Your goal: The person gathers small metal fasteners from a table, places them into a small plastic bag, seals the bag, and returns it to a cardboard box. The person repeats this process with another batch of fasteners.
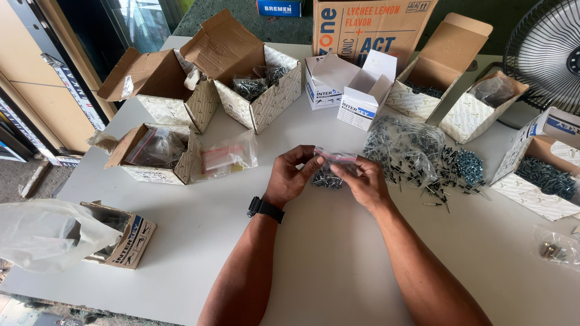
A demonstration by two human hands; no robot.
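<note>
Near the middle of the white table (pixel 181 199), both hands pinch the top of a small clear bag (pixel 329 166) of dark screws: left hand (pixel 291 176) and right hand (pixel 364 183) each hold an upper corner, fingers closed on the plastic. It looks like the bag's mouth is being sealed or opened; the next move likely needs steady fingertip pressure along the strip. Loose screws (pixel 435 169) lie toward the right edge, open cardboard boxes (pixel 254 90) along the far edge.
</note>
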